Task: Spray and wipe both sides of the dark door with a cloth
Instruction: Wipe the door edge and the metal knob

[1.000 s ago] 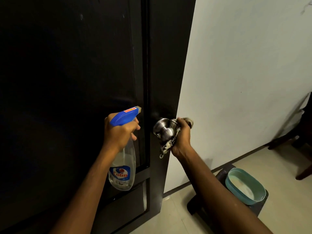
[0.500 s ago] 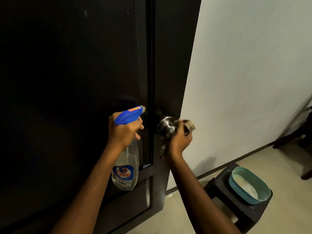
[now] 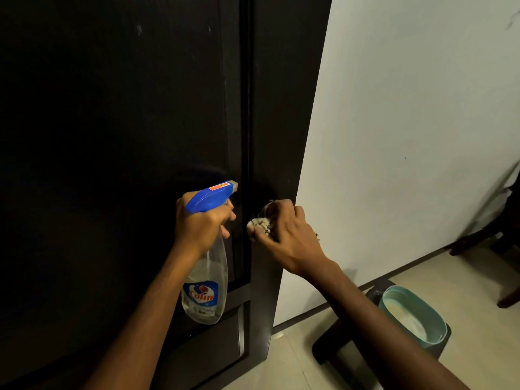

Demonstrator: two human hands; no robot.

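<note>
The left hand [image 3: 201, 225] curls its fingers [image 3: 225, 216] round the bottle [image 3: 206, 291]. The right hand [image 3: 289, 235] clenches the cloth [image 3: 260, 223] against the door [image 3: 112, 136].

Pale tiled floor [image 3: 464, 285] is lying below and to the right of the right grip [image 3: 287, 232]. A dark stool [image 3: 326, 344] is standing directly on it, low to the right of that grip, and is carrying a teal basin [image 3: 441, 330] whose inside is showing pale. Farther right of the grip, dark furniture legs [image 3: 475, 243] are resting on the tiles, well apart from the stool.
</note>
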